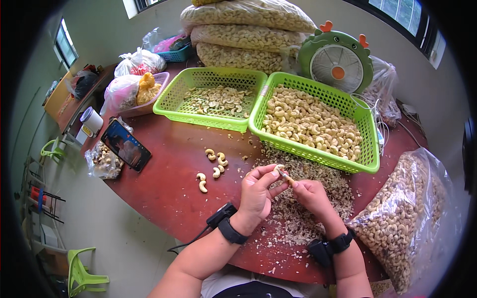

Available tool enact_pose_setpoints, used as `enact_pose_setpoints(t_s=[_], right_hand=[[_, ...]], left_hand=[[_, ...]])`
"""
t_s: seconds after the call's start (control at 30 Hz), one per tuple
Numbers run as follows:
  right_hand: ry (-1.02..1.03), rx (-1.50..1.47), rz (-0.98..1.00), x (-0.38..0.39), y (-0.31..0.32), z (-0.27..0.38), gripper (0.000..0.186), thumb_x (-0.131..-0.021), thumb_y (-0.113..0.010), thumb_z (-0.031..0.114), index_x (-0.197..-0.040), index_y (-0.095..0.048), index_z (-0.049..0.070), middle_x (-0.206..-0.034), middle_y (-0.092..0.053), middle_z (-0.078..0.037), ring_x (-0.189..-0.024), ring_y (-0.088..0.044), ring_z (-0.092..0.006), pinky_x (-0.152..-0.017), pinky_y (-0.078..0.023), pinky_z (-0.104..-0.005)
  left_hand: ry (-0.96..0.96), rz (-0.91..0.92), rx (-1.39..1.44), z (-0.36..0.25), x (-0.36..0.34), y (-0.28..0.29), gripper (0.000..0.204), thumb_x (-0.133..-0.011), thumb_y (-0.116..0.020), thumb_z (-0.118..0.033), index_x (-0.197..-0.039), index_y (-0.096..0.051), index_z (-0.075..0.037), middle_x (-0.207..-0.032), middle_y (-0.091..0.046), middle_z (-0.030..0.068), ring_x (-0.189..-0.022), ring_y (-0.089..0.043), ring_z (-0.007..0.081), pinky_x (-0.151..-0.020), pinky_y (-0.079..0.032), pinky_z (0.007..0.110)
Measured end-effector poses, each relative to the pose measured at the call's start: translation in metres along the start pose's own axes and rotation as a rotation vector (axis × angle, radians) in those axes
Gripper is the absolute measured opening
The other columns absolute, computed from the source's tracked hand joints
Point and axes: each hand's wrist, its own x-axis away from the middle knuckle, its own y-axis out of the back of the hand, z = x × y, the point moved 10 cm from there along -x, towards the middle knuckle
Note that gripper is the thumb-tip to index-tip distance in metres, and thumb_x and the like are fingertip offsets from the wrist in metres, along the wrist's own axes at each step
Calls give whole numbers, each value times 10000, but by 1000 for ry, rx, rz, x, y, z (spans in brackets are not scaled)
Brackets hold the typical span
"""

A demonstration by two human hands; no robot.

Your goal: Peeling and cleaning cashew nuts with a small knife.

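Note:
My left hand (pixel 256 192) is closed, pinching a pale cashew (pixel 279 167) between thumb and fingertips. In my closed right hand (pixel 313 197) is a small knife (pixel 288 178), its short blade touching or very near that cashew. Both hands are over a heap of brown skin crumbs (pixel 328 186) on the red table (pixel 174 188). Several peeled cashews (pixel 217 171) lie loose to the left of my hands. Beyond them, a green basket (pixel 365 168) is full of cashews, and a second green basket (pixel 198 121) holds a thin layer of cashew pieces.
At the right lies a clear bag of cashews (pixel 405 213). Large cashew sacks (pixel 248 37) are stacked at the back beside a green fan (pixel 338 62). A phone (pixel 125 144) leans against a small bag (pixel 103 161) at the left. A green stool (pixel 82 273) stands on the floor.

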Motion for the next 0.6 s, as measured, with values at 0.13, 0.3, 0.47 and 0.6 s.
enact_pose_setpoints(t_s=[0.13, 0.3, 0.47, 0.6], right_hand=[[-23, 11, -22, 1, 0, -1, 352, -836, -511, 278, -589, -505, 27, -516, -429, 42, -485, -349, -38, -428, -287, -215], [-10, 45, -33, 0, 3, -2, 353, -833, -511, 286, -591, -508, 30, -516, -433, 40, -483, -356, -39, -429, -290, -212], [-17, -11, -55, 1, 6, 1, 368, -845, -492, 304, -589, -512, 41, -515, -438, 40, -469, -366, -39, -423, -291, -207], [-11, -13, 13, -3, -1, -4, 365, -852, -485, 302, -593, -512, 45, -517, -434, 47, -462, -362, -38, -419, -286, -203]], left_hand=[[-19, -10, -1, 0, 0, 4, 117, -793, -507, -7, -910, -511, -14, -909, -575, 106, -865, -577, 196, -708, -532, 333], [-50, -32, 2, -1, 2, 2, 96, -783, -507, 5, -876, -503, -19, -869, -569, 98, -837, -578, 197, -711, -532, 338], [-70, -7, 39, 3, 2, -2, 94, -777, -500, 15, -864, -499, -21, -867, -565, 102, -837, -577, 203, -739, -522, 357], [-78, -39, 91, -1, 2, 8, 97, -783, -494, 7, -874, -492, -27, -876, -556, 102, -834, -573, 204, -744, -519, 381]])
